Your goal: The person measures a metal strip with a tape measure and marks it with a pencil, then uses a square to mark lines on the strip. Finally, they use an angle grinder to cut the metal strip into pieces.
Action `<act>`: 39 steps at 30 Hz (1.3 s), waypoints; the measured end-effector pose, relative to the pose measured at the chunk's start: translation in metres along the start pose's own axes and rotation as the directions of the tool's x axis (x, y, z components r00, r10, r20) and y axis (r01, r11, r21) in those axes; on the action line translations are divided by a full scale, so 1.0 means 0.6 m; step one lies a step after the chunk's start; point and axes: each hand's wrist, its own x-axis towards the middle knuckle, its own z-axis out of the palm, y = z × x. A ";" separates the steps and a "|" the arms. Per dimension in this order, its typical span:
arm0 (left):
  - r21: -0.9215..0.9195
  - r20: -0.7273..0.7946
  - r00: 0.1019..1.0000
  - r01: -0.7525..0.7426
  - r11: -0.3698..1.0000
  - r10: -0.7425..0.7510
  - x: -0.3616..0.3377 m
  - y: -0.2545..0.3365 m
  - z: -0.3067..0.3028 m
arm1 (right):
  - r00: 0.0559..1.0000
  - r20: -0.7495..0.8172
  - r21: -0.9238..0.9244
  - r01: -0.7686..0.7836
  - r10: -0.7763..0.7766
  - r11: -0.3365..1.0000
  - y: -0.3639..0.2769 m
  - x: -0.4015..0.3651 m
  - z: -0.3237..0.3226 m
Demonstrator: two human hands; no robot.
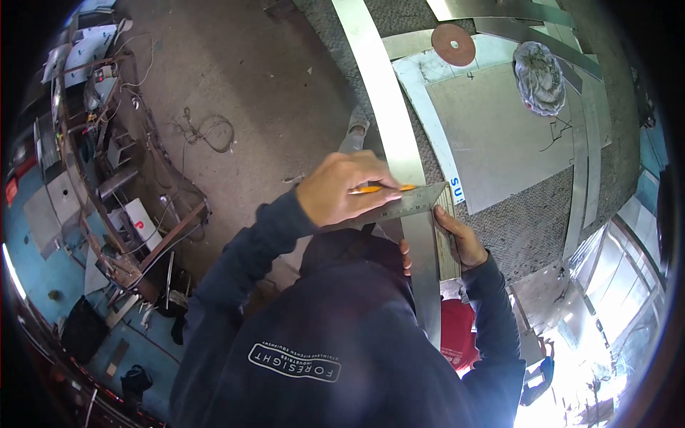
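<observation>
My left hand [349, 189] pinches a yellow pencil [371, 190], its tip at the blade of a try square [407, 205]. The blade carries ruler markings and lies across a long, shiny metal strip [389, 107]. Along the strip's right edge runs the square's wooden stock [449, 242]. My right hand [464, 239] grips the stock and strip together, thumb on top near the corner. Fingertips show at the strip's left edge; the rest of those fingers is hidden beneath it. The strip's near end reaches my dark sweatshirt [342, 307].
A carpeted bench [496, 239] bears a large sheet [499, 135], a brown disc [454, 44], a crumpled cloth [539, 78] and several metal strips. A cluttered metal rack [107, 178] stands left. Cable [207, 132] lies on the floor. Something red [458, 332] is beside my right arm.
</observation>
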 end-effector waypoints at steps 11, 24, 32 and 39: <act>0.246 -0.027 0.998 0.055 0.968 -0.050 -0.074 0.007 -0.022 | 1.000 0.025 -0.071 0.020 -0.019 0.997 -0.003 -0.024 -0.016; 0.503 -0.356 0.930 0.109 0.857 0.091 -0.177 0.032 0.066 | 0.968 0.130 -0.172 0.233 -0.213 0.957 0.022 -0.062 -0.037; 0.258 -0.737 0.673 0.363 0.895 -0.060 -0.217 -0.057 -0.080 | 0.228 0.056 -0.921 -0.365 -0.972 -0.139 -0.045 -0.077 -0.181; 0.308 -0.811 0.585 0.395 0.866 0.022 -0.201 -0.135 -0.231 | 0.145 0.227 -0.945 -0.208 -0.963 -0.254 -0.260 0.106 -0.030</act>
